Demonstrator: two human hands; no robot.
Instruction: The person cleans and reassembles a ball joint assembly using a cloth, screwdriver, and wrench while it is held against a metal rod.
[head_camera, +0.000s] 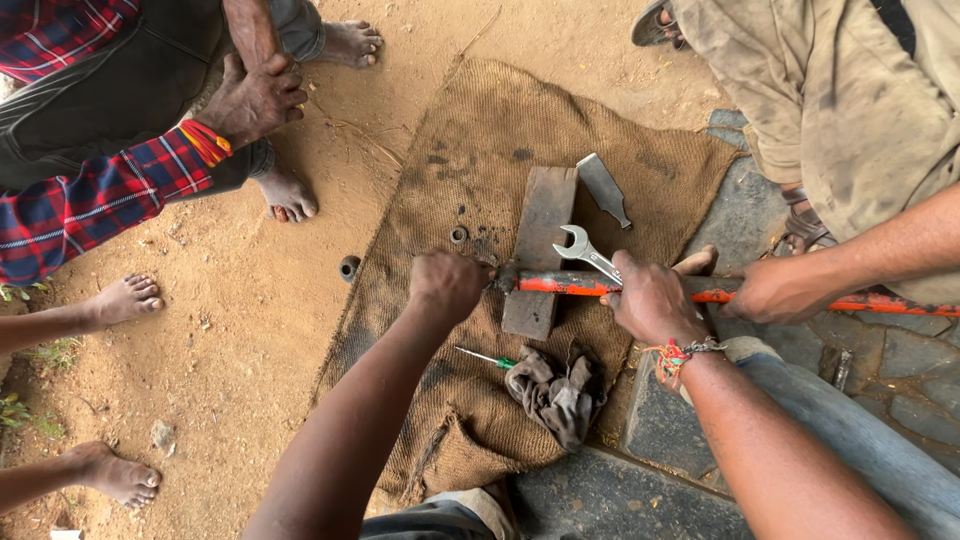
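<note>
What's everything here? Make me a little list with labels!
left hand: fist closed at the end of the orange bar
right hand: gripping the bar and a spanner
helper's hand: holding the bar too
under bar: wood block on sack
nearby: screwdriver, rag
ground: dirt, bare feet around

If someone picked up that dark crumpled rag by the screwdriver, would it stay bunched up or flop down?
The dark rag would probably flop and hang loose: it lies in soft folds on the burlap mat. It looks light for its size, being thin cloth. It seems grimy, so it may feel greasy, though that is hard to tell.
</note>
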